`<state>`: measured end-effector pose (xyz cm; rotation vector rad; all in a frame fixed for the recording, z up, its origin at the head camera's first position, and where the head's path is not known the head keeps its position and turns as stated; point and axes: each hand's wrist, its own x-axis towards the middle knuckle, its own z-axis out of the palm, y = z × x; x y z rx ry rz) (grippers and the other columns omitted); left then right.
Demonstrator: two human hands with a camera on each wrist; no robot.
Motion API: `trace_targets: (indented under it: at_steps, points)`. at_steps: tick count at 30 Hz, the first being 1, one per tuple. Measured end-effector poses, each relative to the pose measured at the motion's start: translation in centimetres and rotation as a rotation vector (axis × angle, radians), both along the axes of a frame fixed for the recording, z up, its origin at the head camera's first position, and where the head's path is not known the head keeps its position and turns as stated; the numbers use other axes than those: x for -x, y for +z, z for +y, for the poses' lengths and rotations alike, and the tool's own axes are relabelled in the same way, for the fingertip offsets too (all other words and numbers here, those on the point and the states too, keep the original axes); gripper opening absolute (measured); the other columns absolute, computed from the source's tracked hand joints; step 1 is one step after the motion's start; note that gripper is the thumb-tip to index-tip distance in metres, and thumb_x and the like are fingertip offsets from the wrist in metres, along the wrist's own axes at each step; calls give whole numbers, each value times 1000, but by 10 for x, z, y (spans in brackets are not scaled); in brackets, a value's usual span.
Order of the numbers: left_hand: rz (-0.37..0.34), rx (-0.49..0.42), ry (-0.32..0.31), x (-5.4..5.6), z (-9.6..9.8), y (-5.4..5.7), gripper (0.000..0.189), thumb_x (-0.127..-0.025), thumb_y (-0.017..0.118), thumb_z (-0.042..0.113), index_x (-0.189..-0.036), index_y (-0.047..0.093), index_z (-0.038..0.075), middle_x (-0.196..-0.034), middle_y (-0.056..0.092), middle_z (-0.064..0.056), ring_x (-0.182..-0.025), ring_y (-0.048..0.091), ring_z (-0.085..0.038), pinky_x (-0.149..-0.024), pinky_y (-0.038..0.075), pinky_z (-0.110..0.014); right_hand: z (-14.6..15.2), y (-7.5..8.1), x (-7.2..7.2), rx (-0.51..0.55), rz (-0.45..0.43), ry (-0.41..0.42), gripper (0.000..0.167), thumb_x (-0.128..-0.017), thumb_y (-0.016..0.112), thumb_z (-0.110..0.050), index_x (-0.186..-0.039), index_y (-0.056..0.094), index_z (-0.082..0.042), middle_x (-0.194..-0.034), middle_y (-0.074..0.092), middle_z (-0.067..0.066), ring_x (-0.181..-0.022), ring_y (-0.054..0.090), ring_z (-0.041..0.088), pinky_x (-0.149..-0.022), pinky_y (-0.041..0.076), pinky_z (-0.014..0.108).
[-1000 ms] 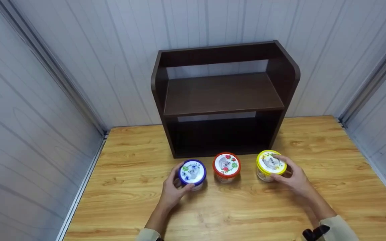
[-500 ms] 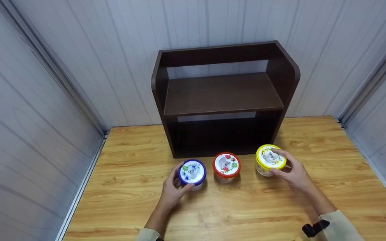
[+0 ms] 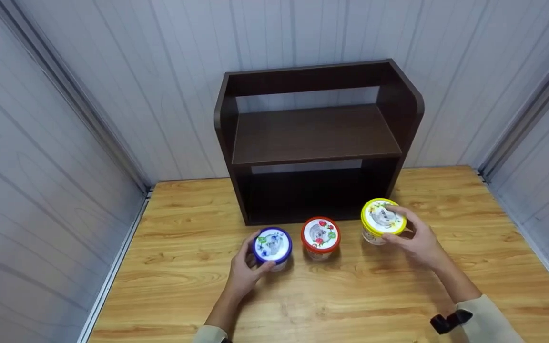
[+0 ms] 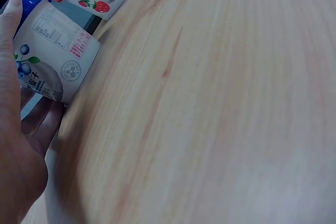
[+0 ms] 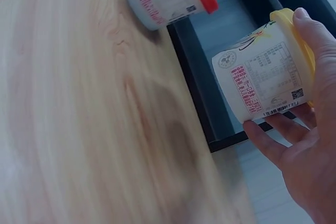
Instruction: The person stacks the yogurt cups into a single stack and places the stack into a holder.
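My right hand point(image 3: 417, 238) grips a yellow-lidded yogurt cup point(image 3: 383, 219), raised off the table near the shelf's front right corner. In the right wrist view its white printed side point(image 5: 262, 72) faces the camera, slightly tilted, with thumb at the lid and fingers underneath. My left hand point(image 3: 246, 271) holds the blue-lidded yogurt cup point(image 3: 272, 246), which stands on the table; blueberries show on its side point(image 4: 52, 51) in the left wrist view. Between them a red-lidded yogurt cup point(image 3: 321, 236) stands untouched, strawberries on its label.
A dark brown two-tier shelf point(image 3: 317, 133) stands behind the cups against the panelled wall point(image 3: 184, 71). Its lower compartment point(image 3: 308, 193) opens toward me. The wood-grain table point(image 3: 331, 300) spreads around the cups, with side walls at left and right.
My right hand has lifted the yellow-lidded yogurt cup and moved it away from me toward the shelf. The left hand and the other cups stay in place.
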<state>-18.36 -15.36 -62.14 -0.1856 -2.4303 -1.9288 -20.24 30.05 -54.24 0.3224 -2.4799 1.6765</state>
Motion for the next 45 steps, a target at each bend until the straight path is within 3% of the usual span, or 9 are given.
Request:
trace_targets:
  at_steps: [10,23,34,45]
  points:
    - [4,9,-2,0,1,0,88,-94,94,21,-168,49,14,-168,53,-27,-151,59,-48,-123,56,-46,-6,18,4,6,55,6,67,-93,85,7,-155,59,4,-152,60,24,-120,63,-6,-94,60,14]
    - [11,8,1,0,0,-1,89,-93,95,20,-168,49,13,-167,55,-27,-150,60,-45,-123,54,-44,-28,34,7,29,91,65,68,-91,85,9,-154,60,3,-150,64,29,-122,65,-4,-98,59,13]
    - [6,12,5,-1,0,-1,88,-93,95,22,-168,49,15,-167,55,-26,-151,60,-46,-123,54,-45,-46,37,14,20,98,91,68,-91,87,5,-154,61,0,-149,65,25,-122,66,-1,-98,60,15]
    - [-4,9,4,-1,0,-1,89,-93,95,23,-169,48,15,-167,54,-27,-151,60,-47,-122,55,-44,-71,38,19,76,141,162,67,-90,87,7,-152,63,2,-149,65,28,-121,66,3,-97,59,14]
